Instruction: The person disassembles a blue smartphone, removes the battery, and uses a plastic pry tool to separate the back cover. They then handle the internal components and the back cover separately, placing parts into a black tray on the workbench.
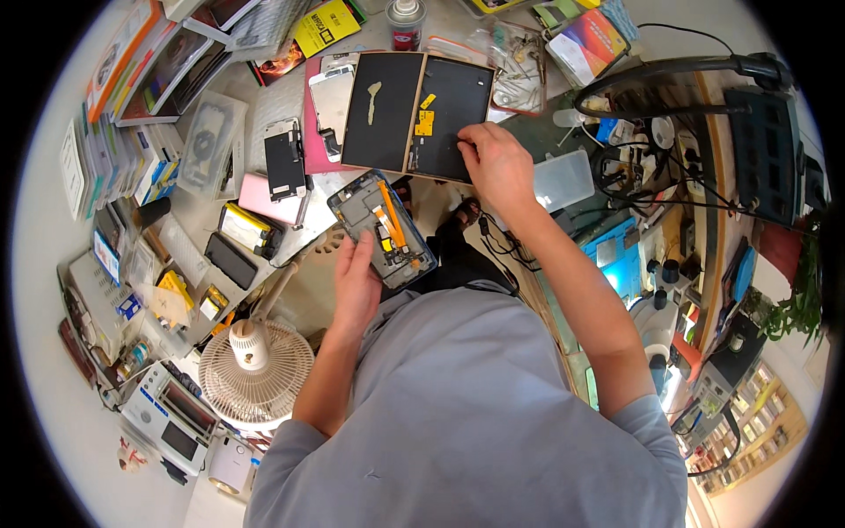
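Observation:
My left hand [356, 280] grips an opened tablet housing [363, 209] by its left side and lower edge. The housing is dark blue-rimmed and tilted, with orange flex cables [389, 216] and grey and yellow parts inside. In front of me lie two black flat panels [380, 106] side by side with brown edges. Small yellow stickers [424, 123] lie on the right panel. My right hand [497, 163] is at this panel's lower right edge, fingers curled and pressed together; what is between the fingertips is hidden.
A bare phone screen [286, 163], a pink phone [264, 201] and a black phone [231, 260] lie to the left. Behind stand a spray can [406, 22] and a clear tray of screws and tools [519, 75]. A white fan [255, 365] stands low left. Black cables [634, 167] tangle at right.

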Demonstrator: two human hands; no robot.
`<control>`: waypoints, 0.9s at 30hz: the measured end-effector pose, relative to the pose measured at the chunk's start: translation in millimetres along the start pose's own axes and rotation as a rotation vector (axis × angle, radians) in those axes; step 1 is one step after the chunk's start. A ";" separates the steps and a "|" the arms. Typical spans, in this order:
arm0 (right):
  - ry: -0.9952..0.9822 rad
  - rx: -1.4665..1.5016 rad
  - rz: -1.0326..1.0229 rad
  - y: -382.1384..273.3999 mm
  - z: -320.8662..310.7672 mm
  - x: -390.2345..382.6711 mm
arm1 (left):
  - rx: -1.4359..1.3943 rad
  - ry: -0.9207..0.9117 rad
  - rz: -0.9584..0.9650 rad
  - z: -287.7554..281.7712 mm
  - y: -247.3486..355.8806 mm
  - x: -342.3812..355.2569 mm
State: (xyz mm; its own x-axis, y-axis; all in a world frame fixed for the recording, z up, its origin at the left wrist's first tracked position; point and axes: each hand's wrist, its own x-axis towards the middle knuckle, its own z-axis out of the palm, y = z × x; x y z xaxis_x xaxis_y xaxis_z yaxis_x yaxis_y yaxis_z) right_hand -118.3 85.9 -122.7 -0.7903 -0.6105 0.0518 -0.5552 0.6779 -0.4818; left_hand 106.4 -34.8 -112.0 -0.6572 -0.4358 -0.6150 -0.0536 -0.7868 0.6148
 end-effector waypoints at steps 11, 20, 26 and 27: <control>-0.066 0.233 0.023 -20.0 -1.1 -8.1 | 0.012 -0.075 0.018 3.2 1.3 3.9; -0.354 0.195 -0.174 -90.1 -30.4 -63.7 | -0.184 -0.131 -0.004 32.4 11.4 8.0; -0.379 0.192 -0.120 -90.4 -33.3 -67.3 | -0.128 -0.161 0.007 32.4 2.3 11.2; -0.396 0.205 -0.122 -89.7 -35.4 -67.3 | -0.101 -0.157 0.001 31.1 0.8 11.7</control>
State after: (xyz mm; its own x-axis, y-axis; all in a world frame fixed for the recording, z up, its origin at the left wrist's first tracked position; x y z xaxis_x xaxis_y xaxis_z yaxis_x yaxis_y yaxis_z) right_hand -24.6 80.7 -52.0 -0.5407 -0.8172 -0.1998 -0.5436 0.5206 -0.6583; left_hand 75.3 -26.9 -103.3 -0.7668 -0.3696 -0.5247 0.0178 -0.8294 0.5583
